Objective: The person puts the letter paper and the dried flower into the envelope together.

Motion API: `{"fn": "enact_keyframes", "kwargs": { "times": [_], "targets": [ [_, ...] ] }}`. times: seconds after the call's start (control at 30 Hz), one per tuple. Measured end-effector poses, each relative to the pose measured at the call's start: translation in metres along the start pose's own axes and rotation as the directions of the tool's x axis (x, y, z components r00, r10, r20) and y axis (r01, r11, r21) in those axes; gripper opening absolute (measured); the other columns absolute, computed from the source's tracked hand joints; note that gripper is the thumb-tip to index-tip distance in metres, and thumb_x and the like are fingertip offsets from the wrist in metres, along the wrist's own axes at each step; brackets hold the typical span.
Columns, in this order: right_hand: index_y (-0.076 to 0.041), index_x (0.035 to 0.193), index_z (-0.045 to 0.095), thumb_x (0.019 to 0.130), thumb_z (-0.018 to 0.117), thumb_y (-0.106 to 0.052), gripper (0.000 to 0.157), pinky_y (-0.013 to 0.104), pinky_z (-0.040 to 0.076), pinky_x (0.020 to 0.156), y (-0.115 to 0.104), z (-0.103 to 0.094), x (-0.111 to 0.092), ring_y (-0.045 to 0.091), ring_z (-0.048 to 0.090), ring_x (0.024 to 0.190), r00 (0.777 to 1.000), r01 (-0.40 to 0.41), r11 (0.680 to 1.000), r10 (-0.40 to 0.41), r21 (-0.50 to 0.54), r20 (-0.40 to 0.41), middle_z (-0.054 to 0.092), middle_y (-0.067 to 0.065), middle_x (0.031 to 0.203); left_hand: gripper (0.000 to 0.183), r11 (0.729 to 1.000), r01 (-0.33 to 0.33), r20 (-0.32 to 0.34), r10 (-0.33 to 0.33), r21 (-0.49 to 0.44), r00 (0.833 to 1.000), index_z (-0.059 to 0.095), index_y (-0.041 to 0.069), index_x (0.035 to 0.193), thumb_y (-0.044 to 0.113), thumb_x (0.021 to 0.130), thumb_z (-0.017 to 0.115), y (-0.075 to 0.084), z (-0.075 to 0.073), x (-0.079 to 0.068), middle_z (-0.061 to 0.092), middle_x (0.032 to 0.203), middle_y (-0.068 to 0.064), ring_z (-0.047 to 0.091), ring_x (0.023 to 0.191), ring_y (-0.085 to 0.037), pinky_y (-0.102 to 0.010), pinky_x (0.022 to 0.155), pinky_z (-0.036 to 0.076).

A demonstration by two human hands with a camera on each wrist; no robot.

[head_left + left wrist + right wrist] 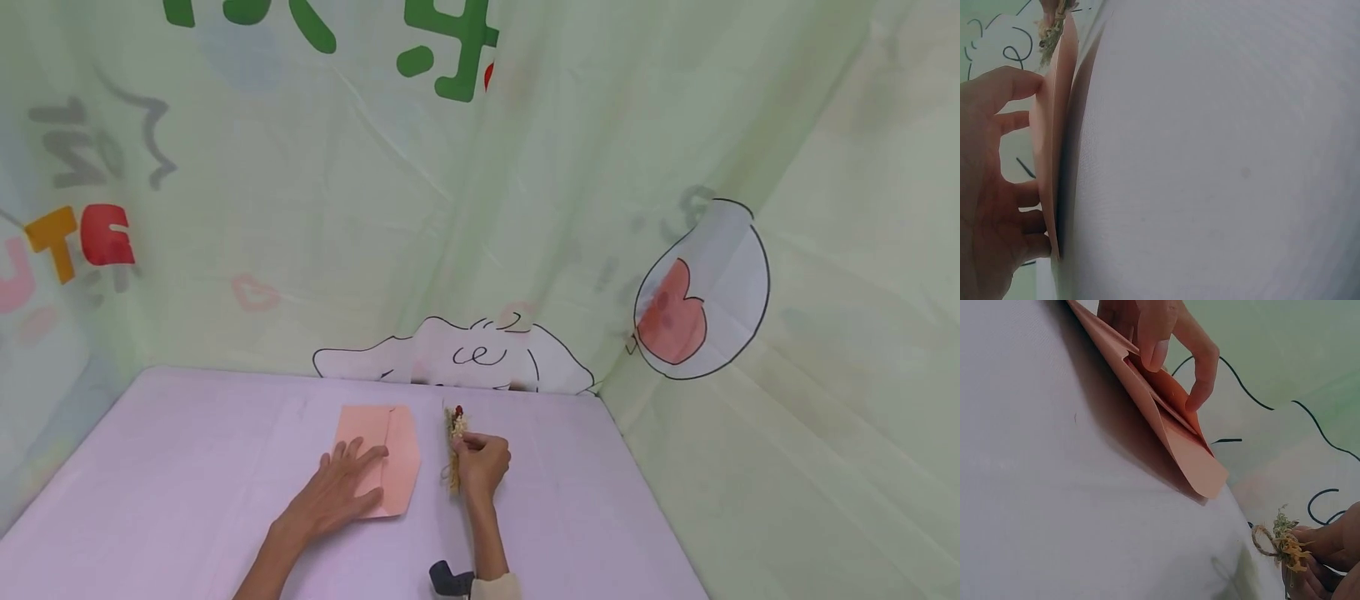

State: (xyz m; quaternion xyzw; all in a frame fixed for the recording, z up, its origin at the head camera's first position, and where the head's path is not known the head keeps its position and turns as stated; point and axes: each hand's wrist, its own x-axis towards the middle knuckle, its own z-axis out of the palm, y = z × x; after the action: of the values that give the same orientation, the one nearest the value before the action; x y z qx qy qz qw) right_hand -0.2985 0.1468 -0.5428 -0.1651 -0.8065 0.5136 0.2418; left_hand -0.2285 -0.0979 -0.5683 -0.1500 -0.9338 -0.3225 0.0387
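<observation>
A pink paper envelope (402,467) lies on the table, its folded layers parted along one edge in the right wrist view. My left hand (333,492) rests on it with fingers spread, the fingertips touching the paper. To the right of the envelope, my right hand (486,468) pinches a small bunch of dried flowers (453,479) between thumb and fingers. The bunch has a dark red bloom at its top, and a twine loop (1264,540) shows on it in the right wrist view. Part of the bunch is hidden behind the fingers.
The table has a pale lilac cover (187,467). Behind it and along the sides hang light green curtains (337,208) with printed letters and drawings. A dark device (448,579) sits at my right wrist beside a cream sleeve (495,587).
</observation>
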Motion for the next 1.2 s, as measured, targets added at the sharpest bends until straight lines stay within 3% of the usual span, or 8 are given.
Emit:
{"fn": "enact_keyframes", "kwargs": {
  "times": [0.23,0.67,0.83,1.2],
  "targets": [
    [-0.002,0.084,0.087,0.078,0.094,-0.001,0.01,0.035,0.058,0.064,-0.005,0.005,-0.003,0.018,0.07,0.064,1.0,0.02,1.0,-0.02,0.003,-0.003,0.079,0.012,0.073,0.062,1.0,0.005,0.002,-0.005,0.001,1.0,0.053,0.022,0.16,0.048,0.105,0.063,-0.001,-0.001,0.0,0.04,0.172,-0.031,0.033,0.159,-0.06,-0.077,0.13,0.024],
    [0.002,0.088,0.086,0.081,0.093,-0.001,0.01,0.032,0.057,0.063,-0.022,0.009,-0.01,0.019,0.069,0.067,0.997,0.049,0.999,-0.05,0.015,0.062,0.079,0.014,0.076,0.059,1.0,0.01,-0.012,-0.01,-0.021,1.0,0.054,0.024,0.159,0.046,0.105,0.065,0.0,-0.003,0.004,0.039,0.171,-0.032,0.033,0.158,-0.063,-0.079,0.129,0.023],
    [0.0,0.086,0.086,0.08,0.094,-0.002,0.01,0.03,0.055,0.062,-0.019,0.014,-0.015,0.015,0.067,0.065,0.996,0.037,0.999,-0.037,0.006,0.082,0.079,0.01,0.074,0.061,0.999,0.023,0.007,-0.023,-0.023,1.0,0.054,0.024,0.16,0.048,0.104,0.065,-0.001,-0.003,0.005,0.037,0.173,-0.031,0.03,0.16,-0.062,-0.078,0.13,0.021],
    [-0.001,0.085,0.086,0.079,0.094,0.001,0.01,0.031,0.059,0.06,-0.016,0.02,-0.025,0.013,0.069,0.061,0.992,0.095,0.995,-0.096,0.017,0.084,0.079,0.011,0.072,0.062,1.0,0.012,0.016,-0.012,-0.01,1.0,0.055,0.023,0.158,0.05,0.104,0.065,-0.002,0.002,0.004,0.039,0.171,-0.032,0.032,0.158,-0.063,-0.079,0.129,0.023]
  ]
}}
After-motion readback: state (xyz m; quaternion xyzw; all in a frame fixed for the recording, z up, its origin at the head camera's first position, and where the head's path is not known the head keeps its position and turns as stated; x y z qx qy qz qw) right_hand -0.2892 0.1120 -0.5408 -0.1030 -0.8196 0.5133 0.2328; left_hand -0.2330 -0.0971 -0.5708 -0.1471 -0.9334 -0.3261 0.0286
